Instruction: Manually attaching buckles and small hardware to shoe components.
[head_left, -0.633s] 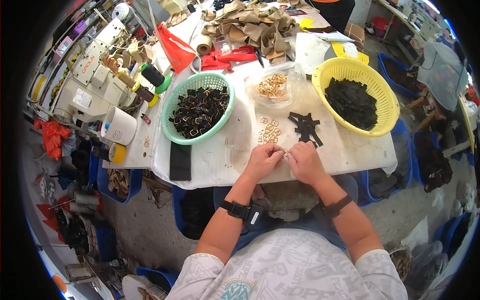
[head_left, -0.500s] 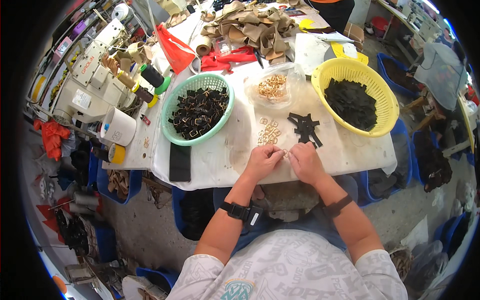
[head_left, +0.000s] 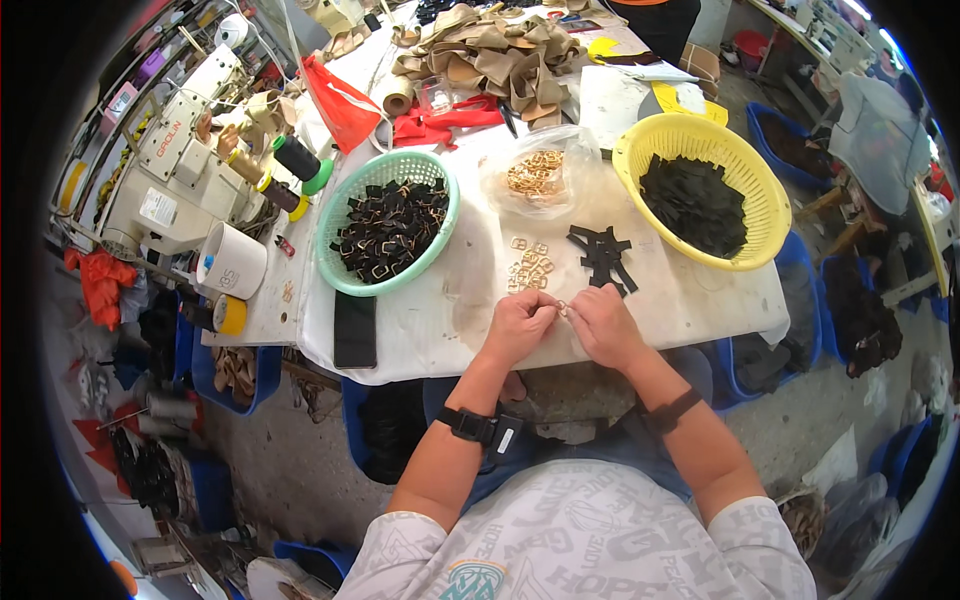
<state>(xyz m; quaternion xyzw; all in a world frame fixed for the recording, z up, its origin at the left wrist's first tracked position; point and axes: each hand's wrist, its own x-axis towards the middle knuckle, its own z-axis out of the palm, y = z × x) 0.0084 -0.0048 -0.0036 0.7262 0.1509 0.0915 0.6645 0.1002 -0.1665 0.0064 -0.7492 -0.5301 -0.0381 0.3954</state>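
Note:
Close to the table's front edge, my left hand (head_left: 520,326) and my right hand (head_left: 605,328) meet, fingertips pinched around a small gold buckle (head_left: 562,309). Whether a black strip is in the fingers too is hidden. Just beyond my left hand lies a loose group of gold buckles (head_left: 530,268). Past my right hand is a small heap of black fabric strips (head_left: 602,255). Farther back, a clear plastic bag (head_left: 498,180) holds more gold buckles. The green basket (head_left: 449,235) at left contains black strips fitted with buckles; plain black strips fill the yellow basket (head_left: 775,225) at right.
A black phone (head_left: 355,332) lies at the table's left front. Behind it stand a white cup-like container (head_left: 232,258), thread cones (head_left: 292,157) and a sewing machine (head_left: 185,160). Beige pieces (head_left: 500,55) are heaped at the back. Blue bins (head_left: 735,365) stand below the table.
The table and its contents sit slightly farther left in the picture. Both hands keep their pinch on the buckle, with only small finger shifts.

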